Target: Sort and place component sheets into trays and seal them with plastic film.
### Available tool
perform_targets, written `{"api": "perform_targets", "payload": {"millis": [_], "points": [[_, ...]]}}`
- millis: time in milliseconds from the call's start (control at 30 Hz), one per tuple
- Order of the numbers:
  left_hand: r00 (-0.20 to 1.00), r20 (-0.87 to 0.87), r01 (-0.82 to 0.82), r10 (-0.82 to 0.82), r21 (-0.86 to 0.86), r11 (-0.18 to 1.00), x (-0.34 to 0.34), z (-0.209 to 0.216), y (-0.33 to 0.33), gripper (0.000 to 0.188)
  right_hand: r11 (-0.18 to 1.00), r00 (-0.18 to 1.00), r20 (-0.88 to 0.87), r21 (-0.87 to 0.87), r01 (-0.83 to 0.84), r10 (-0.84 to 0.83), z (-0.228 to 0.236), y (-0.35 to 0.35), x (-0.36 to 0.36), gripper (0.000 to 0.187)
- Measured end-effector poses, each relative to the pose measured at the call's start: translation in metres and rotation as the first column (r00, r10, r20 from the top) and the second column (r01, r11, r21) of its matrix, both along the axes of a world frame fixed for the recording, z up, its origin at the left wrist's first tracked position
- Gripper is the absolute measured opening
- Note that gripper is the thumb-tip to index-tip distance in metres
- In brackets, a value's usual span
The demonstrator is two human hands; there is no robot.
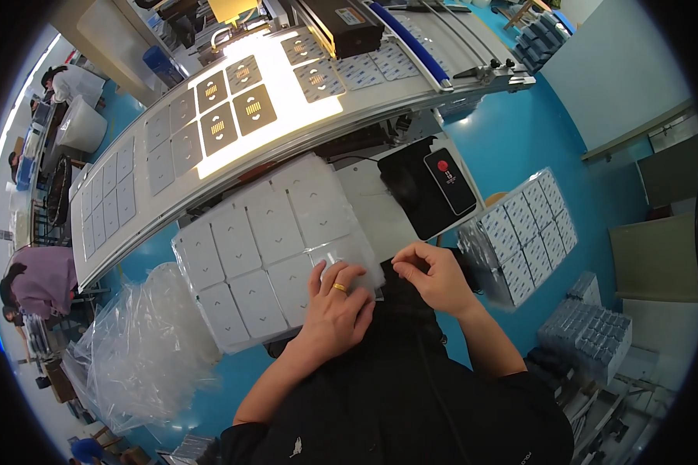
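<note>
A large sheet of grey panels (233, 240) printed with small arrow marks, under clear film, is in front of me at centre left. My left hand (335, 314), with a gold ring, rests on its near right corner, fingers bent and apart. My right hand (438, 279) is raised just off the sheet's right edge, thumb and fingers pinched together. Whatever lies in that pinch, if anything, is too small to make out. Beyond the right hand, a black phone (450, 180) lies on a black mat (407, 194).
Across the far side runs a lit conveyor (256, 159) carrying panel sheets beneath a blue-edged machine part (411, 43). Crumpled clear plastic film (143, 349) is heaped at left. Stacked patterned panels (531, 236) stand at right, with grey stacks (585, 333) below. People work at far left.
</note>
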State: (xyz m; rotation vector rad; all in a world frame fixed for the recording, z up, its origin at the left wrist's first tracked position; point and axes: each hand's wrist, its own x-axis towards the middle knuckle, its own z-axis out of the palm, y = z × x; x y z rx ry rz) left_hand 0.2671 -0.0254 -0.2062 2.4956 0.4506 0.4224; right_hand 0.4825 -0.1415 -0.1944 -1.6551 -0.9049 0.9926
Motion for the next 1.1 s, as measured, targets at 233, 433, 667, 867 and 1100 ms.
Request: {"api": "perform_targets", "payload": {"millis": [233, 433, 667, 867, 1100], "points": [[0.983, 0.171, -0.054, 0.071, -0.104, 0.993, 0.000, 0.004, -0.004, 0.012, 0.974, 0.967, -0.239, -0.184, -0.134, 0.087, -0.007, -0.010, -0.008, 0.012], [0.984, 0.172, -0.027, 0.040, -0.079, 0.997, 0.004, -0.006, -0.005, 0.018, 0.936, 0.889, -0.381, -0.136, -0.324, 0.253, -0.002, -0.010, -0.007, 0.010], [0.994, 0.110, 0.007, -0.011, 0.035, 0.999, 0.007, -0.005, -0.007, 0.020, 0.898, 0.856, -0.417, -0.175, -0.404, 0.304, -0.026, -0.014, -0.001, 0.010], [0.995, 0.071, -0.065, 0.065, -0.002, 0.998, 0.009, -0.002, -0.013, 0.016, 0.920, 0.864, -0.390, -0.093, -0.380, 0.317, -0.035, -0.013, -0.008, 0.011], [0.988, -0.048, -0.148, 0.146, -0.045, 0.988, 0.011, 0.004, -0.017, 0.009, 0.940, 0.869, -0.433, -0.118, -0.320, 0.241, -0.042, -0.017, -0.015, 0.011]]}}
